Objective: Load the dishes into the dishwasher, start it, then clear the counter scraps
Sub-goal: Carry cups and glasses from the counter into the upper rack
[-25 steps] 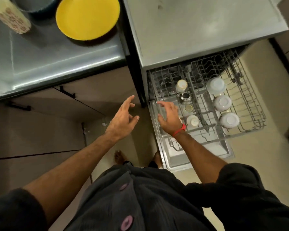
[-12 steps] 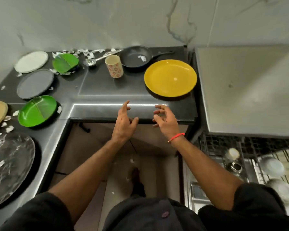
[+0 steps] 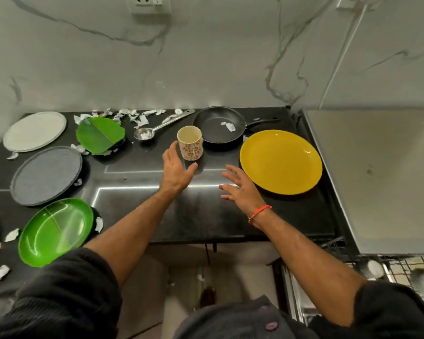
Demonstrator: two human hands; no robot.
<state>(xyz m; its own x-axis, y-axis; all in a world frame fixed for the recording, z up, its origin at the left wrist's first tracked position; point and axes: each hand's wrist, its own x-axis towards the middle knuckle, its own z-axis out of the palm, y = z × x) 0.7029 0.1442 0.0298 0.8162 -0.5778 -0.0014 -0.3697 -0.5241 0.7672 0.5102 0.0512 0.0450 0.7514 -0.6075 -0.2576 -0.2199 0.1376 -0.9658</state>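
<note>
The floral cup (image 3: 190, 143) stands upright on the black tabletop (image 3: 142, 199) in the middle of the frame, mouth up, just in front of the black frying pan (image 3: 218, 124). My left hand (image 3: 178, 168) is beside it on the left, fingers spread and thumb out, cupped toward its wall so it can wrap round it; whether my fingertips touch it I cannot tell. My right hand (image 3: 239, 189) hovers open just above the tabletop, fingers splayed, close to the near left edge of the yellow plate (image 3: 280, 161), which I judge is my next pick. Neither hand holds anything.

A steel ladle (image 3: 157, 129) lies to the upper left of the cup, bowl toward me. Further left sit a green leaf-shaped plate (image 3: 99, 135), a white plate (image 3: 34, 130), a grey plate (image 3: 47, 174) and a green divided plate (image 3: 55, 231) at the lower left. Torn paper scraps (image 3: 132, 116) lie along the back wall, one in the pan, so those come last. The dishwasher rack (image 3: 402, 267) is pulled out at the lower right, some pale dishes in it, ready for more.
</note>
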